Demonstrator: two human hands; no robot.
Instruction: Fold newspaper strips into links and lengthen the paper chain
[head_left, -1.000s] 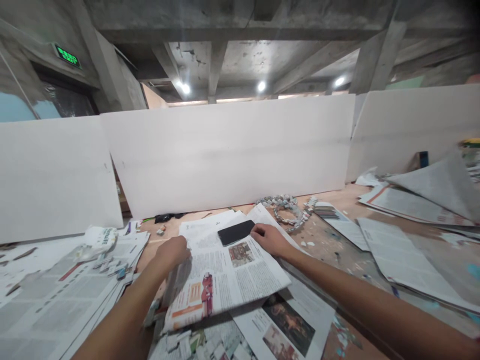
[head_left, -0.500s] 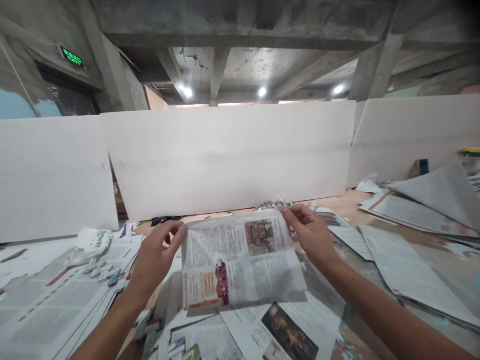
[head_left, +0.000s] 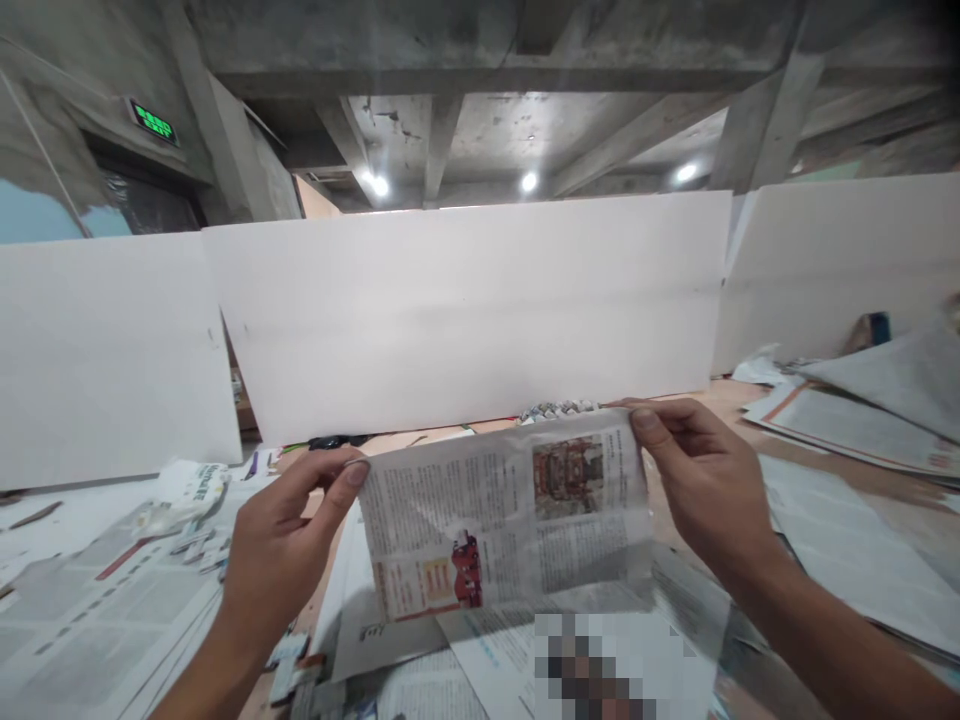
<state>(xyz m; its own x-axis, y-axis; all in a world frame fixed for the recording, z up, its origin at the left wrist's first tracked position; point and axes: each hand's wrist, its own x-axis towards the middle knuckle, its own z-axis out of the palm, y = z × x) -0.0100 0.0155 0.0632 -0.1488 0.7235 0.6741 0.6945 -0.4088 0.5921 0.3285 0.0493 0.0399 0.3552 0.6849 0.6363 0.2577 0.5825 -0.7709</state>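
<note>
A sheet of newspaper [head_left: 502, 520] with printed columns, a photo and a red figure hangs between my two hands, above the table. My left hand [head_left: 289, 535] pinches its upper left corner between thumb and fingers. At the upper right corner my right hand [head_left: 705, 470] has the same kind of pinch on it. The sheet tilts, its right side a little higher than its left. Beneath it lie more printed pages [head_left: 480, 655], one partly pixelated. Just behind its top edge shows a woven piece of folded paper strips [head_left: 559, 411].
Newspaper stacks lie on the left [head_left: 97, 580] and on the right [head_left: 862, 570], with folded sheets [head_left: 885, 425] farther back. A crumpled white plastic bag [head_left: 187, 495] rests on the left stack. White boards [head_left: 472, 310] stand along the table's far side.
My right hand has moved right and slightly up with its corner, and the newspaper looks larger and more stretched out. My left hand has come slightly nearer, still pinching its corner.
</note>
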